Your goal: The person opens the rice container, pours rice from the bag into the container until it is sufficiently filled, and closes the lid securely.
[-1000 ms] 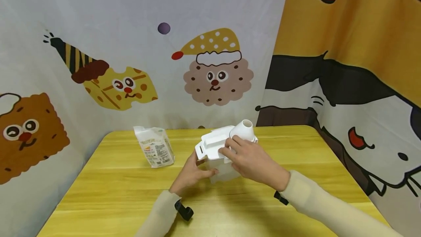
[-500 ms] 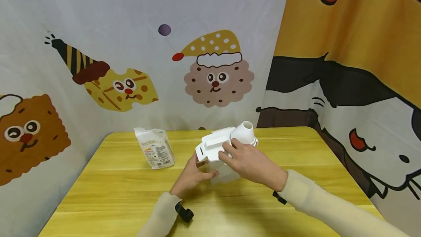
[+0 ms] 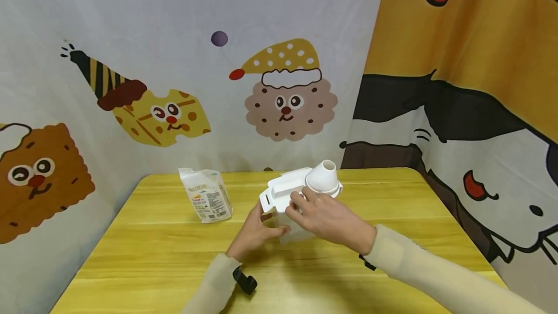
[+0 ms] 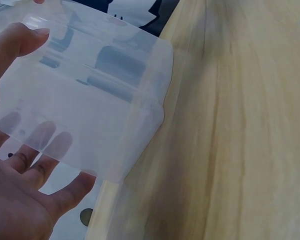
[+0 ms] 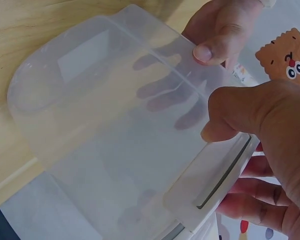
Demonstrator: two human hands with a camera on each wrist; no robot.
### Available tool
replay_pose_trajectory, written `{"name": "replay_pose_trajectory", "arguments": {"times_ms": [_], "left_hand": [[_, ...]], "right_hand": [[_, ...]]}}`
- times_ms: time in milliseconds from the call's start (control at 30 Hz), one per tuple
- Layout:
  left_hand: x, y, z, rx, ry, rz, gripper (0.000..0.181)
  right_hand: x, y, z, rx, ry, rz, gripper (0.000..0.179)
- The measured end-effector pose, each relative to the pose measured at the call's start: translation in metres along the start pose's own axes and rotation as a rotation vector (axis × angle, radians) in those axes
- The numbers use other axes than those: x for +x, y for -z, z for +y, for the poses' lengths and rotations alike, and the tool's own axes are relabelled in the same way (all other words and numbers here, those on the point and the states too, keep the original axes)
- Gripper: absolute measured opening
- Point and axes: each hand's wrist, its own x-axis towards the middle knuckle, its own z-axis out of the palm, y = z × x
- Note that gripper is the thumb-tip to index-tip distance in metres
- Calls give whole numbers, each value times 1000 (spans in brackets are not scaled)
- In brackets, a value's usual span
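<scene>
Covers part of the white lid [image 3: 283, 191] with the right hand [image 3: 326, 216], near the conical spout [image 3: 323, 176], obscuring the fingertips from the head camera. Pinches the lid's side flap [image 5: 210, 172] in the right wrist view, thumb on one side, fingers curled on the other. Grips the translucent container [image 3: 294, 235] with the left hand [image 3: 256, 230], fingers spread and dim through the cloudy wall. Keeps container and lid over the table [image 3: 152, 256]; cannot tell about contact with the wood. Reaches in with both sleeves [image 3: 405, 258] cut off by the frame. Leaves a printed bag [image 3: 207, 198] upright to the left, lettering too small to read.
</scene>
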Motion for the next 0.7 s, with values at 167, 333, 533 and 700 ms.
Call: {"name": "replay_pose_trajectory", "arguments": {"times_ms": [167,333,533,700], "left_hand": [[0,1,-1,10,2,6,84],[0,1,-2,9,-8,6,84],[0,1,-3,8,-4,8,86],[1,2,-1,13,-9,-1,86]], "right_hand": [[0,-2,-3,-43,21,-12,22],[0,-3,-3,-63,22,-7,12],[0,-2,-4,-74,22,-12,13],[0,-2,-4,-46,9,-19,28]]}}
